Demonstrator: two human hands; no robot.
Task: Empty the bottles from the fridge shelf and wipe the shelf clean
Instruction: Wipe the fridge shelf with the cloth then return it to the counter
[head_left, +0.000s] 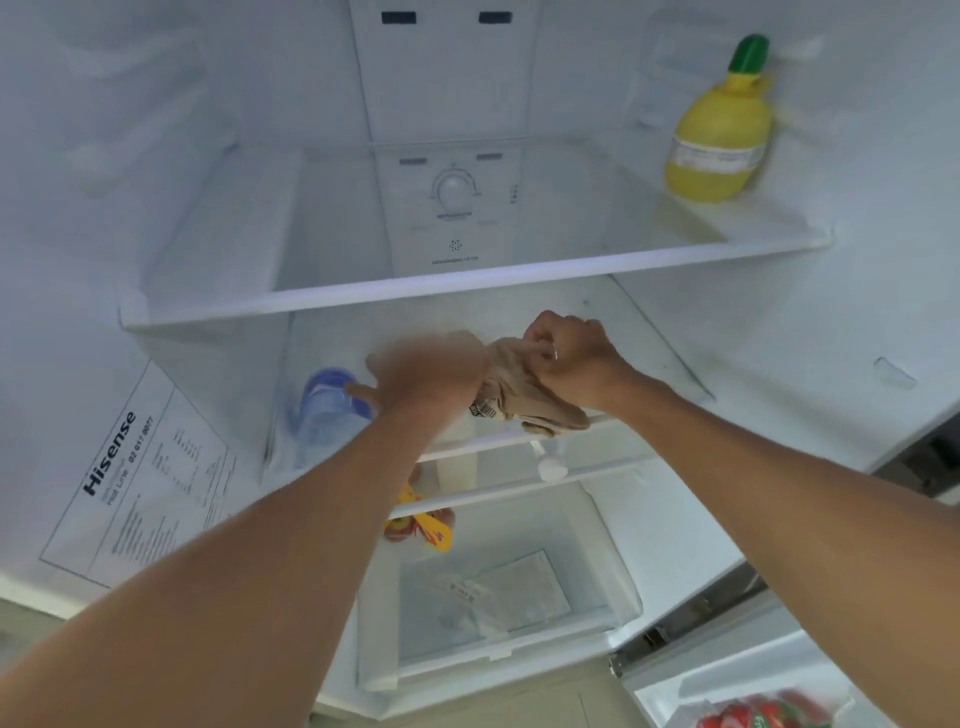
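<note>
Inside the open white fridge, at the clear middle shelf (649, 332), our right hand (571, 358) pinches a crumpled tan cloth (514, 395); blurred left hand (431, 374) looks spread. Risk: sweeping knocks over the blue-capped clear bottle (327, 410) beside it.

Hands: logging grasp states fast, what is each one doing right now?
Left hand: motion-blurred against the tan cloth; grip cannot be told.
Right hand: closed, holding the cloth.

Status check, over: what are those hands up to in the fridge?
Right hand clutching tan cloth over the middle shelf. Left hand blurred, at the cloth too. Blue-capped bottle on that shelf, left side. Lemon-shaped bottle on the shelf above.
</note>
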